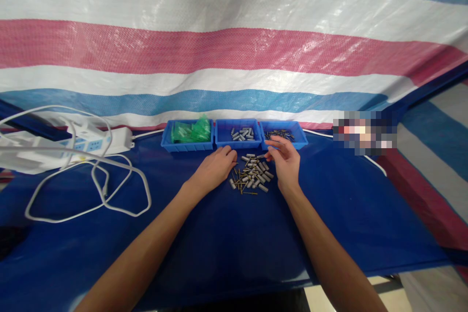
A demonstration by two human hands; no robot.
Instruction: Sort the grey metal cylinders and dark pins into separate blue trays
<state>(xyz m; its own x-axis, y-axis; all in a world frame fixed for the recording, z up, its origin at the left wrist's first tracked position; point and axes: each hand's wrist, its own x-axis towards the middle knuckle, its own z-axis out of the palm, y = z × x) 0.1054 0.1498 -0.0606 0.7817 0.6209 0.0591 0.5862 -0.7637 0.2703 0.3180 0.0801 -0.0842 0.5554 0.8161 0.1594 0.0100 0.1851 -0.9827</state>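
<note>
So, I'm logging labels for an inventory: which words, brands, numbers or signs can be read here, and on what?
No text is readable.
Power strip: any markings too small and blurred.
Three blue bins: none legible.
Metal pieces: too small to tell.
Striped sheet: none visible.
Patch at right: pixelated, unreadable.

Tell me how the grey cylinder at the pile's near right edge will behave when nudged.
Lying on its side, the grey cylinder would probably roll, since its body looks round. The blue tabletop looks glossy, so the piece may slide too. Pushed away from the person, it would likely bump the pile right behind it.
</note>
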